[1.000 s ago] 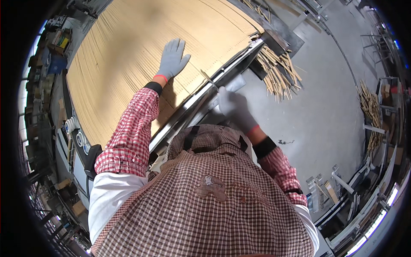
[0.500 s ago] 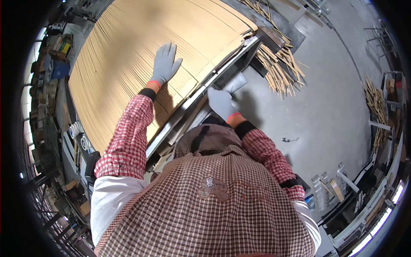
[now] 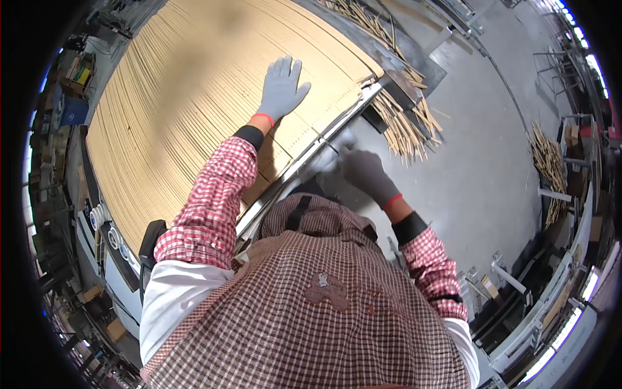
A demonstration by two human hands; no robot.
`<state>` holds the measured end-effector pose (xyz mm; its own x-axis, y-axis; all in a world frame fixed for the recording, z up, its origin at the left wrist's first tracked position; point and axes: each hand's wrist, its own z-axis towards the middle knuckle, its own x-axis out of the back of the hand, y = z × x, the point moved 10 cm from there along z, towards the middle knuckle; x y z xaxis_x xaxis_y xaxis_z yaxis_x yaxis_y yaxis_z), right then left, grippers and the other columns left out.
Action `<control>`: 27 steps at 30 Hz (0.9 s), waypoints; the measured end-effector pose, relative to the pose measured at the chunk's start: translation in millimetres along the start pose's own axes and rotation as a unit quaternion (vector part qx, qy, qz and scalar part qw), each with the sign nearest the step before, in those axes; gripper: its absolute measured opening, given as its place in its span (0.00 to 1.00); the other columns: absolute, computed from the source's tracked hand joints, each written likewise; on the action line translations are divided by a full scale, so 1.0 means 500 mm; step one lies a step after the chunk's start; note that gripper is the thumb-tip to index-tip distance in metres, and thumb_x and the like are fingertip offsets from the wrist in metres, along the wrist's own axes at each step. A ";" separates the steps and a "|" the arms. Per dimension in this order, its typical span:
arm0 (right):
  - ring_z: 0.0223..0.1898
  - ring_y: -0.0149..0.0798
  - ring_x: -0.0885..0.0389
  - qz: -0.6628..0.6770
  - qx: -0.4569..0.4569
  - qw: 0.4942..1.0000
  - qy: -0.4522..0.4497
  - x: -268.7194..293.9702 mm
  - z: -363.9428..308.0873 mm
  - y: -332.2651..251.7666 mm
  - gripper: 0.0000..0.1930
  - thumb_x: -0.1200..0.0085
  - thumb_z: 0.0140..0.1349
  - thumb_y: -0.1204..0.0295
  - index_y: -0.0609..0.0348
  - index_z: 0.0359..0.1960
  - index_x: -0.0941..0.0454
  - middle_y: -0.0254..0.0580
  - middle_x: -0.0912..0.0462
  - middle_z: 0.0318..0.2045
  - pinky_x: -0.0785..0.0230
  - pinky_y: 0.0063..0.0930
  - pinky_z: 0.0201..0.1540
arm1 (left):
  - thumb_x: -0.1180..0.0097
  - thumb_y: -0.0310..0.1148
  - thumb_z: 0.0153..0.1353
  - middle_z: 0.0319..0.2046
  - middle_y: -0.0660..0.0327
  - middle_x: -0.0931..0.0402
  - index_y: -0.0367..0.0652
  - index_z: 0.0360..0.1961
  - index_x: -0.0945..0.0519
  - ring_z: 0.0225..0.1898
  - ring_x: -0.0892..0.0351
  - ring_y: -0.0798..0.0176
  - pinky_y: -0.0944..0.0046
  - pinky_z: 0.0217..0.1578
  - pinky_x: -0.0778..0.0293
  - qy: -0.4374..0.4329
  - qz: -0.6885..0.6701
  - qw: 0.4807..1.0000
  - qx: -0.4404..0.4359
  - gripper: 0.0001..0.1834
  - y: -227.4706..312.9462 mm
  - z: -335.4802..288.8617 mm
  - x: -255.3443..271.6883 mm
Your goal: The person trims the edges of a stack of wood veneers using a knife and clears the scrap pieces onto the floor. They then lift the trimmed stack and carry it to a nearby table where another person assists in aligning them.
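I see the left hand (image 3: 282, 87), in a grey knit glove with a red cuff, lying flat with fingers spread apart on the wide sheet of pale thin wooden strips (image 3: 188, 91) that fills the far left of the view. The right hand (image 3: 367, 174), gloved the same way, sits at the near right edge of that sheet, beside the grey metal rail (image 3: 304, 159) that borders it. Its fingers curl together around a thin dark strip-like piece (image 3: 326, 144) that reaches toward the rail; I cannot tell exactly what this piece is. Farther right, a loose bundle of splintered wooden offcuts (image 3: 405, 126) hangs off the rail's far end over the grey concrete floor (image 3: 473, 168). Another pile of sticks (image 3: 549, 162) lies well apart at the right.
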<state>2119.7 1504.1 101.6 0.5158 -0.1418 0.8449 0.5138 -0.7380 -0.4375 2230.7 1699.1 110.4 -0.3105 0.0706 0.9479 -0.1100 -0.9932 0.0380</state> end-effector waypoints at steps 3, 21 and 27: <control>0.29 0.53 0.17 -0.012 0.021 0.999 0.033 -0.020 0.062 -0.002 0.07 0.52 0.57 0.71 0.60 0.33 0.26 0.51 0.18 0.26 0.26 0.47 0.32 | 0.55 0.53 0.63 0.63 0.39 0.41 0.36 0.63 0.36 0.65 0.44 0.37 0.42 0.65 0.51 -0.004 -0.009 1.000 -0.012 0.35 0.019 0.011 0.010; 0.21 0.48 0.20 -0.104 0.070 0.991 0.050 0.102 0.049 0.101 0.07 0.54 0.59 0.71 0.61 0.30 0.27 0.47 0.21 0.18 0.29 0.39 0.23 | 0.52 0.52 0.62 0.62 0.39 0.40 0.37 0.61 0.34 0.65 0.44 0.37 0.44 0.65 0.51 0.032 -0.052 0.998 0.022 0.34 0.044 0.148 -0.045; 0.30 0.50 0.17 -0.022 0.041 0.999 0.012 -0.009 0.149 0.129 0.08 0.54 0.60 0.69 0.59 0.31 0.25 0.49 0.18 0.24 0.26 0.43 0.31 | 0.54 0.52 0.62 0.63 0.38 0.42 0.36 0.64 0.37 0.65 0.45 0.37 0.43 0.65 0.51 0.005 -0.008 1.000 0.018 0.36 0.055 0.161 -0.051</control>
<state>2201.6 1506.1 46.4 0.4764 -0.1270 0.8700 0.5896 -0.6879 -0.4233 2311.6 1662.3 112.7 -0.3183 0.0864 0.9440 -0.0807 -0.9947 0.0638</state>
